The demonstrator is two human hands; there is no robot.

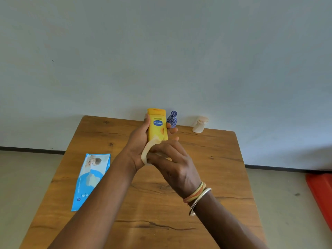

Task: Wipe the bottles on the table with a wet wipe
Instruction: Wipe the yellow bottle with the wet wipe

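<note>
Head view: far to the left, a flat, shiny blue wet wipe packet (91, 180) lies on the brown wooden surface (161, 221). It is close by, likely so a new wipe is easy to reach.

Next comes the left hand (137, 148). Its thumb and fingers are curled round a tall yellow plastic lotion bottle (157, 127) and hold it up off the surface. The bottle stands almost straight, with its blue label facing the person. I think it is held in the air so every side can be rubbed.

A soft, pale wet wipe (146, 151) is pressed on the low part of the bottle. It looks thin and floppy, and it bends round the smooth, hard plastic. The right hand (172, 164) has its fingers curled over the wipe and pinches it on the bottle. Thin round bangles (197, 196) sit on that wrist.

Behind the hands, by the wall, a small blue bottle with wavy white stripes (172, 119) stands up. Further right is a small cream bottle with a round cap (199, 124). They seem to wait for their turn.

Far to the right, a red thing (321, 194) lies on the floor.
</note>
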